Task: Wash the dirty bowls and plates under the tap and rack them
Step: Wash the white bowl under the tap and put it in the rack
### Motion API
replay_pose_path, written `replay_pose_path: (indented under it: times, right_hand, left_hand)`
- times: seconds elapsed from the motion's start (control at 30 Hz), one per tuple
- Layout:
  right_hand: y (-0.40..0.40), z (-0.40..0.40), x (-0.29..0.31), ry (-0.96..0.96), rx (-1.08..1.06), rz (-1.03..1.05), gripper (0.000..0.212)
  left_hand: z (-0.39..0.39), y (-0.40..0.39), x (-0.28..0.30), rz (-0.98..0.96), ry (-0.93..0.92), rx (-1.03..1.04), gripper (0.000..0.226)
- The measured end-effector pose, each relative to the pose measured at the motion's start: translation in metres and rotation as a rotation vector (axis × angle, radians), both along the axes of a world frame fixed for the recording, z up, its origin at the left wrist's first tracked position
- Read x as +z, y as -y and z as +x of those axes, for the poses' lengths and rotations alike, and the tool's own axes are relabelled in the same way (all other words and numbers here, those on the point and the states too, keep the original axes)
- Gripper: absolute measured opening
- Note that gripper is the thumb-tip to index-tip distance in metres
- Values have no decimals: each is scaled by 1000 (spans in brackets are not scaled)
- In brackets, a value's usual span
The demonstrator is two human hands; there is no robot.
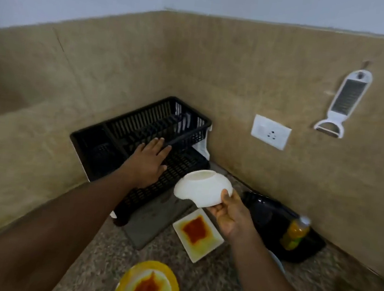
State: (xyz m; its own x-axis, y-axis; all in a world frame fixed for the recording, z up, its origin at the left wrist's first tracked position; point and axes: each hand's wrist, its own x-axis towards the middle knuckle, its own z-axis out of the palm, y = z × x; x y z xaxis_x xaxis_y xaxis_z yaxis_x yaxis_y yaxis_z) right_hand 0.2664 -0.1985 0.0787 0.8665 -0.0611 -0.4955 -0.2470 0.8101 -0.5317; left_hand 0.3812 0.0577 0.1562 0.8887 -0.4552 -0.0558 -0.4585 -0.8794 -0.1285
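Your right hand (230, 216) holds the white bowl (202, 187) upside down by its rim, thumb on the outer wall and fingers underneath, just in front of the black dish rack (140, 124). Your left hand (149, 163) lies flat with fingers extended on the near rim of the rack and grips nothing.

Hazards from this position:

- The hold on the bowl is a rim pinch only. If the bowl is wet, it can slip and fall onto the square white plate (198, 234) directly below.
- The square plate and the yellow plate (147, 285) carry red-orange residue. A dropped bowl picks it up and needs rewashing.
- Pressing on the rim can tip or slide the rack.
- The black tray (273, 225) with the bottle (295, 233) sits near your right forearm. A wide elbow swing can knock the bottle over.
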Motion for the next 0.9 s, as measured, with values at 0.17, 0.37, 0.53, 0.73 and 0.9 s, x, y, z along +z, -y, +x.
replay_pose_path:
  times: [0.17,0.37,0.53,0.73,0.9]
  right_hand:
    - [-40,81,-40,60,-8,-68,49]
    - [-71,161,-77,73,-38,-113,52]
    - [-93,218,-94,35,-17,-117,53]
    - [-106,270,-103,55,37,-191,44]
    - [-113,292,-117,-23,77,-330,35]
  left_hand:
    - [51,-30,-10,2,-125,-132,68]
    - [69,-44,-32,-122,-172,-219,66]
    - [78,-42,-42,-160,-157,-239,68]
    - [79,-40,-44,-189,-154,-249,69]
    - [78,-39,-43,-186,-148,-257,68]
